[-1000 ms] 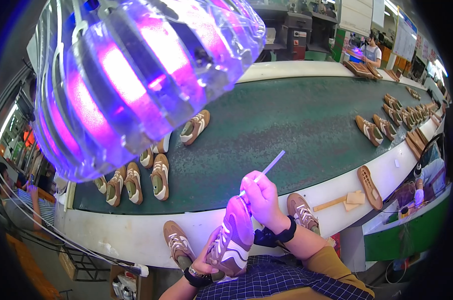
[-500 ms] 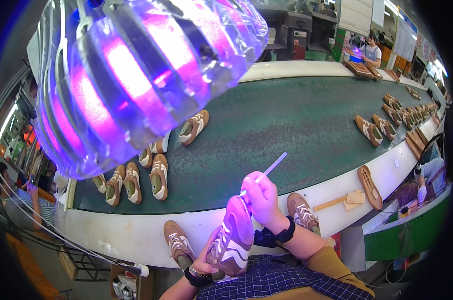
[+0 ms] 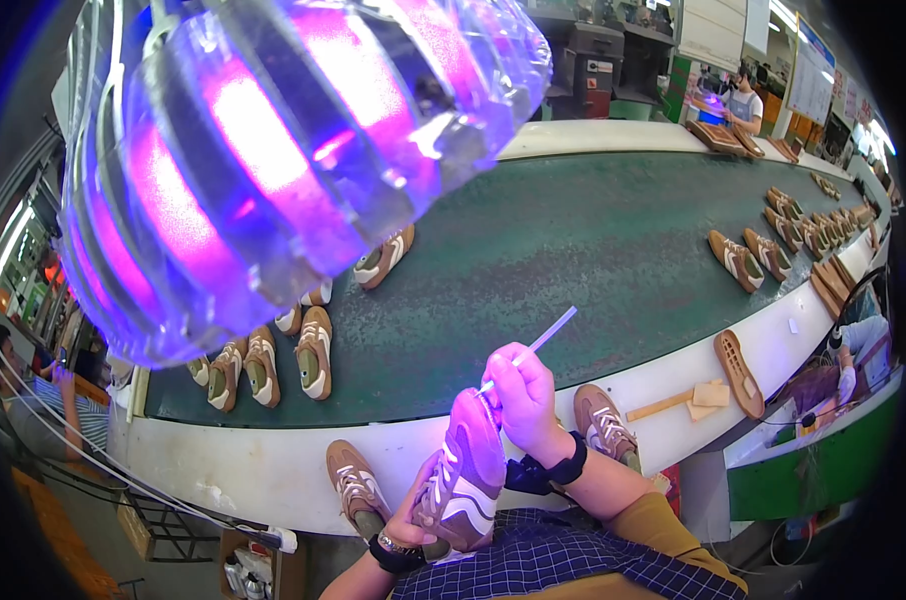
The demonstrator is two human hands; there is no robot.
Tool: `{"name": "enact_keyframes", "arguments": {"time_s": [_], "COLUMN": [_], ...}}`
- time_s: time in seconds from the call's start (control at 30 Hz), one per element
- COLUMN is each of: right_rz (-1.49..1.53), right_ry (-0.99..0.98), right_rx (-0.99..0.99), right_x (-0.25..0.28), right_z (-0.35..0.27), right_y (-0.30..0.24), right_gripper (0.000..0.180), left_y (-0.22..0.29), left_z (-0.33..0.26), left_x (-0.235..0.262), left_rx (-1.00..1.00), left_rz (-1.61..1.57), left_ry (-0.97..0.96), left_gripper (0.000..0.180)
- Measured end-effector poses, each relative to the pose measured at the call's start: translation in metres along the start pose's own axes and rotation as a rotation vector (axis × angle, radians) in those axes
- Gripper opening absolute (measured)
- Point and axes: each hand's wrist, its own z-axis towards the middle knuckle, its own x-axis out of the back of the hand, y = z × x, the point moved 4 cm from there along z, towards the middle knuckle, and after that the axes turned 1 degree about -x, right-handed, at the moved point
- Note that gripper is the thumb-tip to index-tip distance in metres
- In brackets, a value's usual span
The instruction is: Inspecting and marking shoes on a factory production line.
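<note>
The left hand (image 3: 410, 515) cups a brown-and-white sneaker (image 3: 465, 470) from below, toe up, just short of the white edge (image 3: 273, 470) of the green conveyor belt (image 3: 573, 250), while the right hand (image 3: 525, 400) pinches a thin white brush (image 3: 533, 347) at the toe. Beyond the hands the belt lies open, with sneaker pairs (image 3: 273, 360) to the left. A white sign (image 3: 806, 85) hangs far right.

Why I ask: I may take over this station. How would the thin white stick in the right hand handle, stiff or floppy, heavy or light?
The stick looks straight along its free length, so probably fairly stiff. It is very thin, and the right hand pinches it like a pen, so likely light. Laid down, it might roll.
</note>
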Motion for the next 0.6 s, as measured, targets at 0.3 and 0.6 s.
{"name": "enact_keyframes", "arguments": {"time_s": [0.3,0.6], "right_rz": [0.013,0.021], "right_ry": [0.004,0.0], "right_rx": [-0.04,0.021], "right_x": [0.001,0.005], "right_z": [0.003,0.002], "right_y": [0.001,0.006], "right_gripper": [0.019,0.019], "left_y": [-0.002,-0.003], "left_z": [0.002,0.004], "left_x": [-0.004,-0.006], "left_rx": [-0.013,-0.024], "left_rz": [-0.157,-0.146], "left_ry": [-0.083,-0.092], "left_gripper": [0.111,0.11]}}
